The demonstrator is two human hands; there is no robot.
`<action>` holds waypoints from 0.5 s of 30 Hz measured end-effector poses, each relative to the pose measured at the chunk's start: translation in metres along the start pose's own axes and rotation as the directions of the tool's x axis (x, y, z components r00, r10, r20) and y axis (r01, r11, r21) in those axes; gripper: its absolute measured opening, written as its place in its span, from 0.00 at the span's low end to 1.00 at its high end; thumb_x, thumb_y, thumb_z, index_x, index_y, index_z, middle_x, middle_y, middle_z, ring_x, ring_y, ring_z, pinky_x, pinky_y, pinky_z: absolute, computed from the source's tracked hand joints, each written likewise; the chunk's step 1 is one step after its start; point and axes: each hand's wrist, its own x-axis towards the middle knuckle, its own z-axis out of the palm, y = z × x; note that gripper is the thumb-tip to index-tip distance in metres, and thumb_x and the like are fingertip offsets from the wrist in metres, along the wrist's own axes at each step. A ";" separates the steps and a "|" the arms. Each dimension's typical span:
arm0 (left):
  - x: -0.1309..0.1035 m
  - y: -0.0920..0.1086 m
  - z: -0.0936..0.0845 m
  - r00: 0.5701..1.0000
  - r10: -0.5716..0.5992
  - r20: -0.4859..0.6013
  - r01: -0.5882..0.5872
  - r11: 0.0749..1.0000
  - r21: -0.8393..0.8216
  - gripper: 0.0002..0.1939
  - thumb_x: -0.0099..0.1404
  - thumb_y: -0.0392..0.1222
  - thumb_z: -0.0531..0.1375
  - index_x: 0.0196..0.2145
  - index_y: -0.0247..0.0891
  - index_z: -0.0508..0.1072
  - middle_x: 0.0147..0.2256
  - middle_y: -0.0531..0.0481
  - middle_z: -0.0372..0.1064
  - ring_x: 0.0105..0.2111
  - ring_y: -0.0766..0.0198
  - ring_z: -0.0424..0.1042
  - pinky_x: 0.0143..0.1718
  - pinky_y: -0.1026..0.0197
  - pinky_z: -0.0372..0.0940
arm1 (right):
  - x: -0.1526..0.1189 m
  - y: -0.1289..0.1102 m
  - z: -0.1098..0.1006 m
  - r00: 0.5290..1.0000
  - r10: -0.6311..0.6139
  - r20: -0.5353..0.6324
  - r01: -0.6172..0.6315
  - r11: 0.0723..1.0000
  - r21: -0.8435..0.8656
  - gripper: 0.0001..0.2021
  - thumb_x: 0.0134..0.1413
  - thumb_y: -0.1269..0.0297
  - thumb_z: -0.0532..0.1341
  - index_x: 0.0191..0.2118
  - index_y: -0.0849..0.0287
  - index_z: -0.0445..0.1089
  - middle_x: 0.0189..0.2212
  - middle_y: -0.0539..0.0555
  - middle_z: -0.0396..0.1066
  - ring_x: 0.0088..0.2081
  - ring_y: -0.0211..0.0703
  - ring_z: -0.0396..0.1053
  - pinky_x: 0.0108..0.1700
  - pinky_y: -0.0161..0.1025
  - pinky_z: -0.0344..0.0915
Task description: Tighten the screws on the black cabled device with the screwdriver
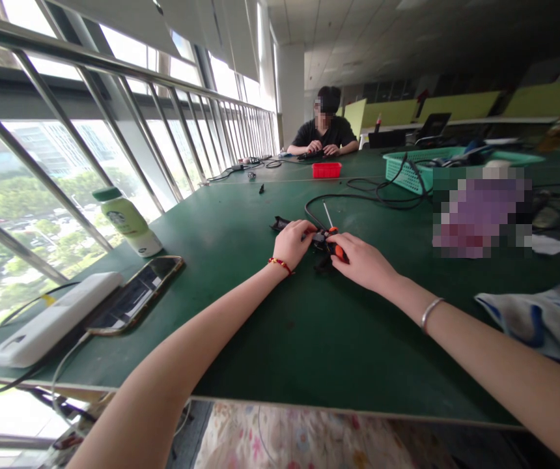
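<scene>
My left hand (294,244), with a red beaded bracelet at the wrist, is closed on a small black device (319,240) at the middle of the green table. Curled around an orange-and-black screwdriver (339,253) is my right hand (361,260), a silver bangle on its wrist. The thin metal shaft points away from me, past the device. A black piece (279,224) sticks out beyond my left fingers; whether it joins the device I cannot tell. My fingers hide much of the device.
On the left are a green-capped bottle (131,225), a phone (136,296) and a white power strip (55,319). A red box (326,170), a teal basket (409,176) and black cable (378,200) lie farther off. A cloth (538,319) is right. Another person (326,130) sits opposite.
</scene>
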 end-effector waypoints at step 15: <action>-0.008 0.036 -0.016 0.954 0.161 0.252 -0.281 0.772 0.571 0.11 0.64 0.33 0.52 0.41 0.31 0.71 0.41 0.40 0.69 0.43 0.53 0.67 0.42 0.54 0.60 | 0.000 0.000 0.001 1.000 0.001 0.027 0.000 0.999 -0.041 0.20 0.56 0.65 0.53 0.54 0.60 0.62 0.53 0.60 0.66 0.49 0.53 0.68 0.45 0.46 0.69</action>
